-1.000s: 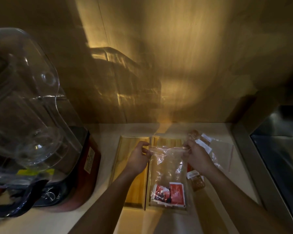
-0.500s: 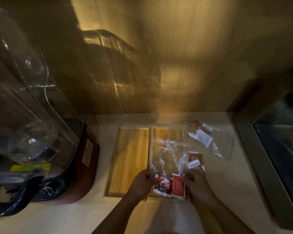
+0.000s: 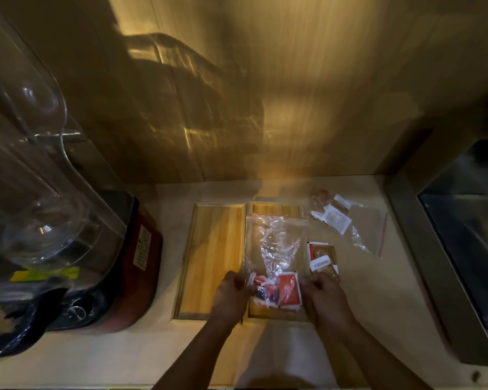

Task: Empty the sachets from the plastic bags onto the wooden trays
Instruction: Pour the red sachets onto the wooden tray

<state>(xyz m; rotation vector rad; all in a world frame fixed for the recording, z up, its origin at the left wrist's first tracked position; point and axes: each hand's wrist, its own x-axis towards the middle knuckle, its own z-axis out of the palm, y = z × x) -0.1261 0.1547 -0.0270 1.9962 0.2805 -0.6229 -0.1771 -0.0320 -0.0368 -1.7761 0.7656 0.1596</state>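
Note:
Two wooden trays lie side by side on the counter: the left tray [image 3: 213, 249] is bare, the right tray [image 3: 276, 211] lies under a crumpled clear plastic bag [image 3: 275, 243]. Red sachets [image 3: 288, 288] sit in the bag's near end. My left hand [image 3: 231, 294] pinches the bag's near left corner and my right hand [image 3: 323, 295] pinches its near right corner. A second clear bag [image 3: 358, 226] with brown and white sachets [image 3: 335, 218] lies at the far right. Loose brown and red sachets [image 3: 323, 257] rest beside the right tray.
A large blender with a clear jug [image 3: 31, 170] and a red base [image 3: 141, 254] stands at the left. A steel sink [image 3: 462, 235] is set into the counter at the right. A wooden wall [image 3: 265, 94] rises behind the trays.
Both hands went from the bag's far top edge down to its near bottom corners. The bag now lies flat over the right tray.

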